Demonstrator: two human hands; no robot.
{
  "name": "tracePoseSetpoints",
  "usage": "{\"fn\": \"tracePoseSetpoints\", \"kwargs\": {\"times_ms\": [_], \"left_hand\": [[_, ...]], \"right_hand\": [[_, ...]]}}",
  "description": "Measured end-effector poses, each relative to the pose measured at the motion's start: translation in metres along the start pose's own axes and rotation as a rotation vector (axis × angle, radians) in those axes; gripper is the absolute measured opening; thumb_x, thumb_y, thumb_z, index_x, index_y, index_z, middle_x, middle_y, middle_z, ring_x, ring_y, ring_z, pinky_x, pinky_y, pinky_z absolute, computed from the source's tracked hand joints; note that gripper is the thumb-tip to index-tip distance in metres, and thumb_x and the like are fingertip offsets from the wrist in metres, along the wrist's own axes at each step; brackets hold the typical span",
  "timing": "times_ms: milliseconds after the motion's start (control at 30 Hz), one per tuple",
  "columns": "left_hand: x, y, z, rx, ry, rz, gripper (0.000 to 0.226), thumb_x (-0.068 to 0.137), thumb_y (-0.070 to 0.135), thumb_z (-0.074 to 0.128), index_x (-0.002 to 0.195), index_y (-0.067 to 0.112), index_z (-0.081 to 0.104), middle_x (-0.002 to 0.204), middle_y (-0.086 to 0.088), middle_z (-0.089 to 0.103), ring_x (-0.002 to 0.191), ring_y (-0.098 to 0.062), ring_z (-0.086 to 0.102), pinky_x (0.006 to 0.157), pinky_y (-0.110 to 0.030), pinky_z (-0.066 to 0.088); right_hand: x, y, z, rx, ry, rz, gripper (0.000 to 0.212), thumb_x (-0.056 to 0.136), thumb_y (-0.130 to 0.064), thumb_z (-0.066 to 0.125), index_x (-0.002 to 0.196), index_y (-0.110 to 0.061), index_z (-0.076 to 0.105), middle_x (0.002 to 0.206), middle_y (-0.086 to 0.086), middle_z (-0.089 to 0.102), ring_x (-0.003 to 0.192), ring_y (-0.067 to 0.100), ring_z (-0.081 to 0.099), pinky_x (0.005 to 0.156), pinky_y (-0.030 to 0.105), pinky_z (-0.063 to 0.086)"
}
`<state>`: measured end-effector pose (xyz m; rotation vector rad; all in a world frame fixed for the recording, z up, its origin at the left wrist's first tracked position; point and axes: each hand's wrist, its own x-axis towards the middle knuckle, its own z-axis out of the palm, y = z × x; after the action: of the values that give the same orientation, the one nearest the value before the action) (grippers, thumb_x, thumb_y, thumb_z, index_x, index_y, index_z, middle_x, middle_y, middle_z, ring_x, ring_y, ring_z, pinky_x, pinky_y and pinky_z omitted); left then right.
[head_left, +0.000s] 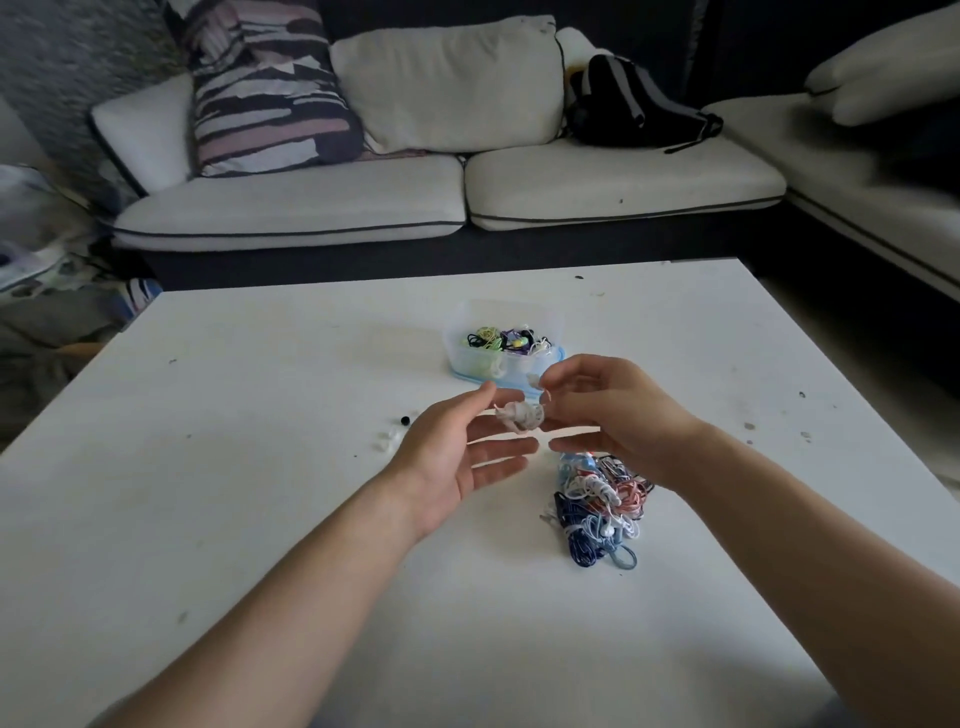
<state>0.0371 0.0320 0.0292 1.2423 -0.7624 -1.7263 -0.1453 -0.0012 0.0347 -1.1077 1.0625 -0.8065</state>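
Note:
Both my hands hover above the white table (260, 415), just in front of a clear plastic box. Between them is a small coiled bundle of pale earphone cable (522, 415). My right hand (613, 415) pinches the bundle's right end with curled fingers. My left hand (457, 457) is beside the bundle with fingers straight and relaxed; its thumb reaches toward the coil. Below my right hand a tangled pile of blue, white, pink and black cables (597, 506) lies on the table.
The clear plastic box (501, 343) with a blue rim holds coiled cables in several colours. Small ear tips and a black bead (395, 431) lie left of my hands. A white sofa (447, 208) with cushions and a black bag stands beyond the table.

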Motion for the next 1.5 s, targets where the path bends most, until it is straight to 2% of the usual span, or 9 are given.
{"fn": "tracePoseSetpoints", "kwargs": {"times_ms": [167,333,567,733,867,1033,1133,1300,1500], "left_hand": [[0.008,-0.006,-0.003,0.034,0.057,0.031,0.031,0.096,0.028,0.055,0.104,0.003,0.071,0.098,-0.016,0.074,0.088,-0.03,0.071,0.074,-0.03,0.059],[0.017,-0.016,-0.009,0.176,0.08,0.121,0.019,0.093,0.001,0.057,0.102,0.005,0.073,0.104,-0.017,0.073,0.099,-0.027,0.071,0.079,-0.027,0.059],[0.024,-0.009,-0.016,0.248,0.086,0.053,0.016,0.096,0.015,0.057,0.103,0.01,0.071,0.1,-0.006,0.076,0.089,-0.025,0.073,0.08,-0.039,0.059],[0.048,0.011,-0.069,0.449,0.391,0.159,0.015,0.094,0.014,0.057,0.093,0.014,0.072,0.096,-0.005,0.076,0.089,-0.023,0.071,0.079,-0.036,0.055],[0.067,0.001,-0.11,0.929,0.55,0.258,0.015,0.087,0.014,0.064,0.083,0.025,0.073,0.084,0.011,0.071,0.078,-0.006,0.064,0.064,-0.014,0.043],[0.075,-0.015,-0.113,1.252,0.367,0.249,0.017,0.082,0.017,0.068,0.078,0.033,0.07,0.082,0.016,0.068,0.071,-0.002,0.059,0.065,-0.02,0.046],[0.075,-0.019,-0.109,1.402,0.244,0.254,0.021,0.084,0.017,0.066,0.077,0.036,0.067,0.086,0.014,0.064,0.072,-0.005,0.056,0.068,-0.023,0.046],[0.075,-0.026,-0.105,1.498,0.211,0.257,0.018,0.084,0.015,0.062,0.09,0.028,0.072,0.089,0.013,0.061,0.082,-0.008,0.055,0.072,-0.023,0.045],[0.076,-0.033,-0.103,1.525,0.226,0.206,0.012,0.082,0.016,0.064,0.085,0.027,0.068,0.089,0.008,0.063,0.087,-0.012,0.06,0.078,-0.031,0.051]], "right_hand": [[0.002,0.01,0.013,-0.131,0.027,-0.022,0.036,0.083,0.012,0.067,0.11,-0.011,0.062,0.084,0.005,0.065,0.078,0.021,0.067,0.073,0.043,0.061],[0.01,0.015,0.013,-0.174,-0.005,-0.017,0.017,0.093,-0.007,0.064,0.108,-0.012,0.07,0.092,0.014,0.074,0.084,0.021,0.072,0.082,0.04,0.061],[0.026,0.033,0.015,-0.252,0.117,-0.139,0.007,0.089,-0.024,0.074,0.092,-0.018,0.076,0.072,0.005,0.07,0.07,0.011,0.065,0.068,0.03,0.058],[0.031,0.034,0.003,-0.129,0.148,-0.137,0.007,0.083,-0.02,0.079,0.083,-0.014,0.076,0.072,0.014,0.072,0.068,0.022,0.064,0.075,0.036,0.048],[0.033,0.032,-0.007,-0.022,0.144,-0.165,0.006,0.082,-0.007,0.076,0.086,-0.003,0.073,0.084,0.028,0.068,0.073,0.025,0.062,0.068,0.03,0.052],[0.031,0.033,-0.011,0.032,0.079,-0.158,0.016,0.07,-0.023,0.078,0.082,-0.013,0.076,0.073,0.016,0.071,0.069,0.025,0.064,0.066,0.032,0.051],[0.032,0.036,-0.012,0.016,0.092,-0.128,0.016,0.069,-0.026,0.077,0.082,-0.015,0.078,0.069,0.011,0.07,0.062,0.018,0.062,0.054,0.02,0.046],[0.03,0.037,-0.012,-0.006,0.057,-0.087,0.018,0.068,-0.022,0.078,0.084,-0.013,0.078,0.071,0.007,0.069,0.061,0.013,0.059,0.052,0.016,0.044],[0.027,0.04,-0.007,-0.043,0.021,-0.05,0.027,0.061,-0.023,0.081,0.086,-0.012,0.076,0.072,0.006,0.07,0.063,0.015,0.059,0.051,0.017,0.044]]}}
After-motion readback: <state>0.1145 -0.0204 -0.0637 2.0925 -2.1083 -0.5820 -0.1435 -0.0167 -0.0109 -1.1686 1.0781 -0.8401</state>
